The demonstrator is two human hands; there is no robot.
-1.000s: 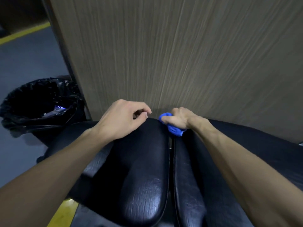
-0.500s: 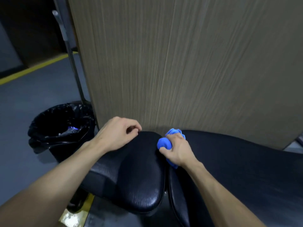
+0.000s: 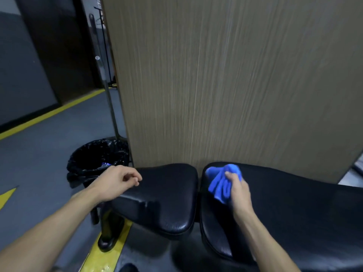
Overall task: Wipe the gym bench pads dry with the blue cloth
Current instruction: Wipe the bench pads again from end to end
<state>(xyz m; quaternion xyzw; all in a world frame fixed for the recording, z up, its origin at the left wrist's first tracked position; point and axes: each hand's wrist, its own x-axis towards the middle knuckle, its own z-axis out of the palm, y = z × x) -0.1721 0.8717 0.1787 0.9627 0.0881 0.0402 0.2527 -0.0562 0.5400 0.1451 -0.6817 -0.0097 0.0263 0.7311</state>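
Pads: two, black, side by side. Right hand [image 3: 238, 190] grips one blue cloth [image 3: 221, 182] on right pad [image 3: 294, 203], 12 o'clock end. Left hand [image 3: 115, 182] loosely curled, holds nothing, rests on left pad [image 3: 167, 193] at 9 o'clock edge. One bin [image 3: 94, 160] at 10 o'clock.

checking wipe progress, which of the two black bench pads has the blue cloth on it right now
The long black vinyl back pad on the right: the right hand holds the bunched blue cloth against its near end. The shorter black seat pad has only the left hand at its edge.

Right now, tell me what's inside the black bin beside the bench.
The bin is lined with a black bag, and one small blue-white scrap lies near its right rim. The left hand covers part of that rim, and the dark bottom can't be made out.
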